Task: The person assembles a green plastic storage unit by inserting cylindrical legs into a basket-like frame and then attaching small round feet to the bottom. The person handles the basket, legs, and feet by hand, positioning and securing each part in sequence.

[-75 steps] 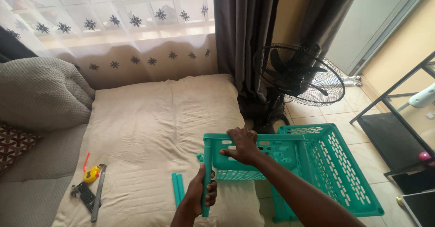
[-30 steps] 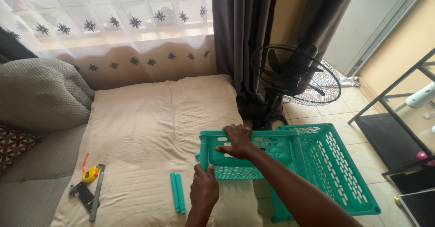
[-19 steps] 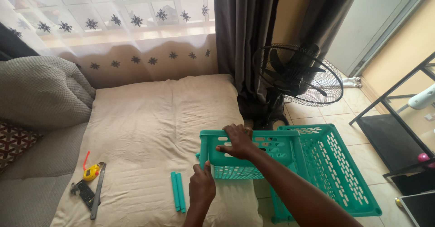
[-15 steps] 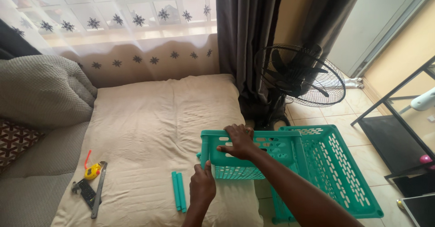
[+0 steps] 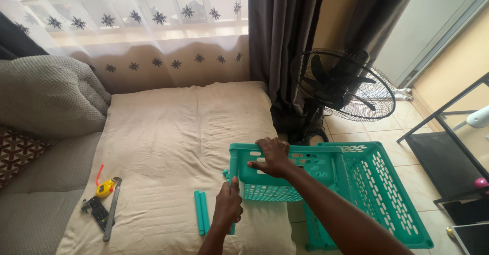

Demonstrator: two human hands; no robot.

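while the right hand (image 5: 272,158) clamps over the near top rim of the teal basket (image 5: 285,176) at the bed's (image 5: 168,127) edge, the left hand (image 5: 227,206) closes around an upright teal post (image 5: 233,199) at the basket's left corner. two more teal rods (image 5: 201,212) lie side by side just left of that hand, their long axis pointing away from the person.

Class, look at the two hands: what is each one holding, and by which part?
The right hand grips the teal basket by its top rim. The left hand holds a teal post at the basket's corner, around its middle.
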